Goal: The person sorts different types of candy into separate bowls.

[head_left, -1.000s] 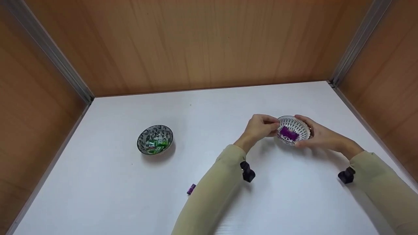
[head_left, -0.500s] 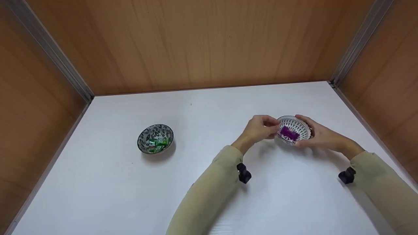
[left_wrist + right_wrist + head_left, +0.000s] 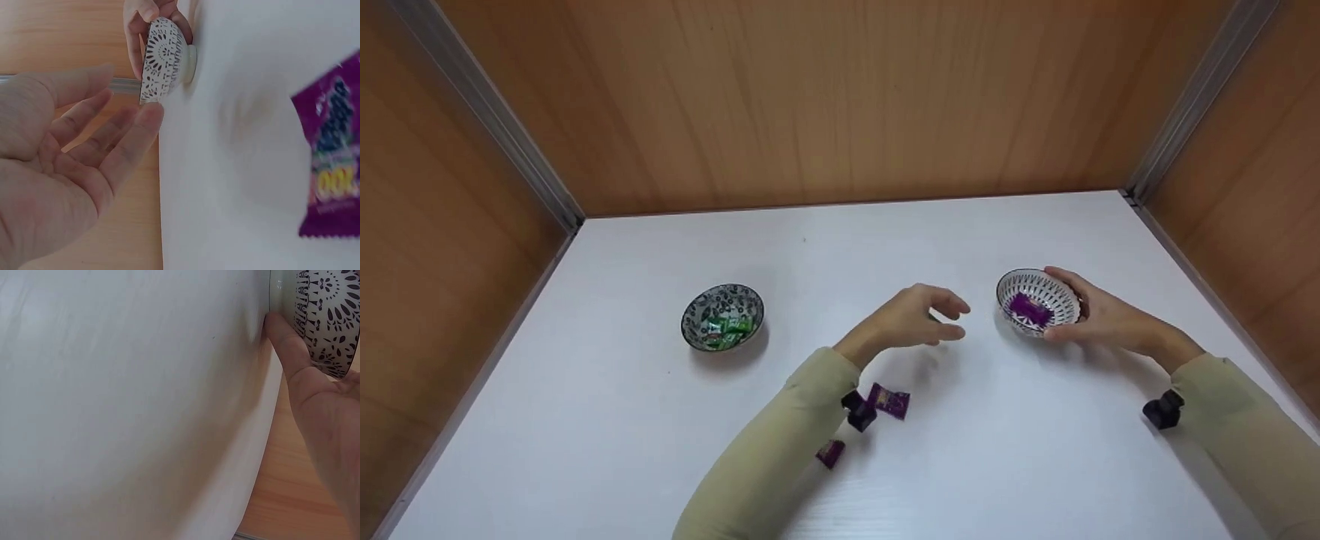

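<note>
My right hand point(image 3: 1099, 311) holds a small patterned bowl point(image 3: 1065, 289) at its right side, thumb at the front and fingers behind. A purple-wrapped candy point(image 3: 1030, 309) lies inside it. In the right wrist view the thumb presses near the foot of the white bowl point(image 3: 326, 315). My left hand point(image 3: 919, 315) hovers left of the bowl, its fingers parted with nothing between them. Under the left wrist lies another purple candy point(image 3: 891, 401), large in the left wrist view as a purple wrapper point(image 3: 334, 152). A further purple candy point(image 3: 831, 454) is partly hidden by the left sleeve.
A dark-patterned bowl point(image 3: 724, 300) with several green-wrapped candies point(image 3: 727, 328) stands on the left of the white table point(image 3: 607, 420). Wooden panels point(image 3: 840, 105) enclose the back and both sides.
My left hand has drawn back from the bowl's rim, leftward and nearer, its fingers spreading. Two purple candies now show beside the left forearm. The right hand keeps its hold.
</note>
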